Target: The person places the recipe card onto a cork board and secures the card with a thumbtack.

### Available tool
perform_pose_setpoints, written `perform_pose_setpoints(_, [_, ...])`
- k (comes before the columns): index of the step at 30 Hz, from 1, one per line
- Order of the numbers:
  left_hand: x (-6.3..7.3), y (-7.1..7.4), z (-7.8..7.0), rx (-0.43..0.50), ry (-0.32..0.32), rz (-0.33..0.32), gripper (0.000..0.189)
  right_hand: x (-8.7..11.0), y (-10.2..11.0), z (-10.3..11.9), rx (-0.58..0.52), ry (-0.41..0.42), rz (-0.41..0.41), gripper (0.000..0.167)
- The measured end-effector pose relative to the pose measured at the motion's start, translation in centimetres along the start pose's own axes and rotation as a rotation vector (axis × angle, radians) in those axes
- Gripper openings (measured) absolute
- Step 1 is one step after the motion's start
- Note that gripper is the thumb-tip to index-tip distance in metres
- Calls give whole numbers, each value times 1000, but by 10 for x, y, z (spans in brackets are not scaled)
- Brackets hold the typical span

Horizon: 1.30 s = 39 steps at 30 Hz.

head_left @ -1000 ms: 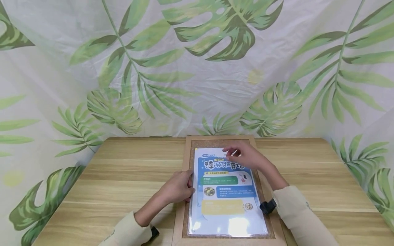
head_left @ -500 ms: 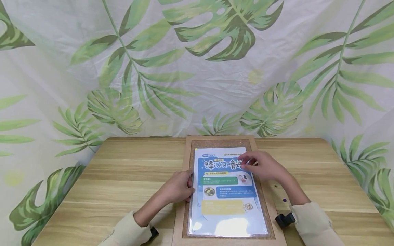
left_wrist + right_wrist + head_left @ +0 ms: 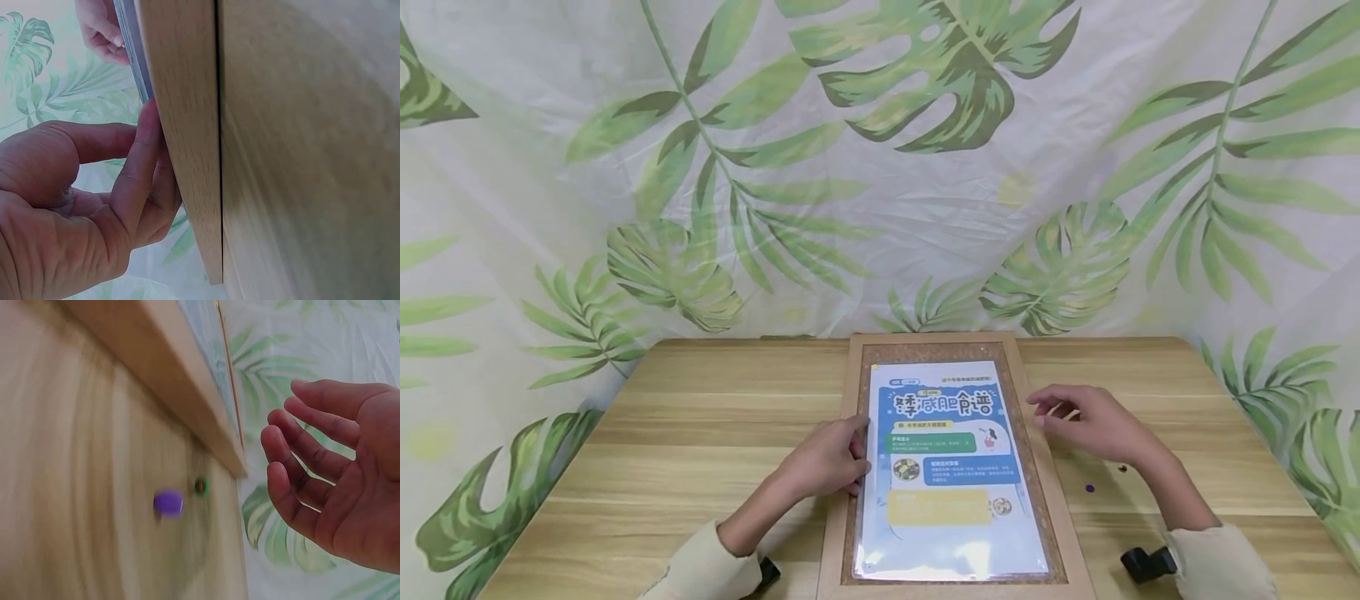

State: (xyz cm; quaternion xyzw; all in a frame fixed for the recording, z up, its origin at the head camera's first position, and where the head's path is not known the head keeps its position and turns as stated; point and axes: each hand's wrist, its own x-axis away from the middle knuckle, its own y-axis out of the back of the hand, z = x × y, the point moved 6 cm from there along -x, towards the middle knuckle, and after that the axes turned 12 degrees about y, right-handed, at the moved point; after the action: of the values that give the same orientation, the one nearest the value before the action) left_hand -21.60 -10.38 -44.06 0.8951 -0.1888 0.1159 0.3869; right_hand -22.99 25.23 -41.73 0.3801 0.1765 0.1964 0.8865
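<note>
A laminated poster (image 3: 951,467) with a blue heading and Chinese print lies on a wood-framed cork board (image 3: 1003,354). At its top left corner sits a yellow pushpin (image 3: 875,367). My left hand (image 3: 831,458) rests at the poster's left edge, fingertips pressing there; the left wrist view has these fingers (image 3: 134,175) right at the inner side of the frame. To the right of the board, above the table, my right hand (image 3: 1086,421) hovers with loosely bent fingers. Nothing shows between them in the right wrist view.
On the table (image 3: 737,417), right of the board, lie a purple pushpin (image 3: 169,503) and a small green one (image 3: 201,485). A leaf-patterned curtain (image 3: 880,208) hangs behind the table and at both sides. Glare covers the poster's lower part.
My right hand has moved right, from over the poster's top right area to beside the board, uncovering the heading and the two pins on the table. The left hand has stayed at the poster's edge.
</note>
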Motion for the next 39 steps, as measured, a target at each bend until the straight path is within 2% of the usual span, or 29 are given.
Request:
perform_pose_setpoints(4, [0, 0, 0, -9, -3, -1, 63, 17, 9, -8, 13, -7, -17, 29])
perform_pose_setpoints(10, [0, 1, 0, -10, -16, 1, 60, 40, 20, -25, 41, -17, -43, 26])
perform_pose_setpoints(17, [-1, 1, 2, 27, 13, 21, 70, 59, 21, -43, 37, -25, -14, 26])
perform_pose_setpoints(25, [-2, 2, 3, 48, 19, 33, 72, 73, 28, -53, 70, 8, 3, 29])
perform_pose_setpoints(35, [-2, 1, 5, 45, 17, 42, 72, 87, 26, -60, 59, 22, 71, 24])
perform_pose_setpoints(39, [-2, 1, 4, 44, 15, 45, 72, 89, 25, -62, 52, 64, 70, 21])
